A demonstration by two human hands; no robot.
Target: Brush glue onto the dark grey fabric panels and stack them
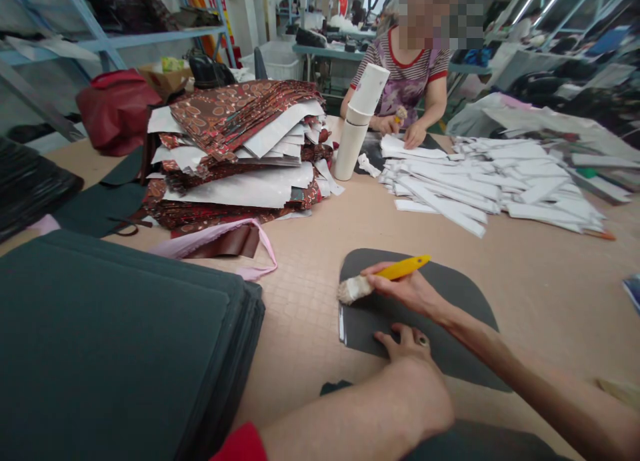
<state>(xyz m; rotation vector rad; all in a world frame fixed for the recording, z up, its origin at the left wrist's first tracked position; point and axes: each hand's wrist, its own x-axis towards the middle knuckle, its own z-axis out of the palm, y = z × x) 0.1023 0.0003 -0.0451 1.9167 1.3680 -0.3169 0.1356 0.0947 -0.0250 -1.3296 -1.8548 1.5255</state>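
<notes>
A dark grey rounded fabric piece (450, 294) lies flat on the tan table in front of me. My right hand (407, 291) is closed around a brush with a yellow handle (403, 268); its pale bristles (353, 289) touch the piece's left edge. My left hand (406, 344) rests flat on the piece's lower part, fingers spread, a ring on one finger.
A thick stack of dark green sheets (110, 341) fills the near left. Patterned red-brown and white pieces (235, 154) are piled behind, beside a white tube (357, 124). White strips (490, 187) spread at right. Across the table a person's hands (400, 127) work with a brush.
</notes>
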